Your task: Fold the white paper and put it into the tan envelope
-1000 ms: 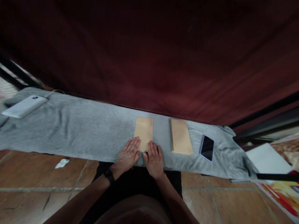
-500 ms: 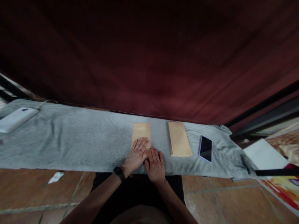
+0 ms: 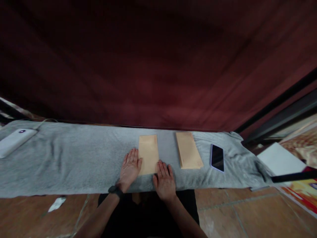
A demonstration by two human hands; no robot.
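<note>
A tan envelope (image 3: pixel 148 152) lies flat on a grey towel (image 3: pixel 74 158). My left hand (image 3: pixel 130 168) rests flat and open on the towel at the envelope's left edge, a black band on its wrist. My right hand (image 3: pixel 164 180) lies flat and open at the envelope's near right corner, fingertips touching it. To the right sits a small stack of similar tan envelopes (image 3: pixel 188 154), and beyond it a dark phone (image 3: pixel 217 157) lies face up.
A white power bank (image 3: pixel 13 141) with a cable lies at the towel's far left. A dark red curtain (image 3: pixel 158 66) hangs behind. White paper (image 3: pixel 281 162) and a colourful print (image 3: pixel 303 193) are at the right. A paper scrap (image 3: pixel 56 204) lies on the tiled floor.
My left hand slid off the envelope's top to its left side. My right hand stayed at the near right corner. The view shifted slightly.
</note>
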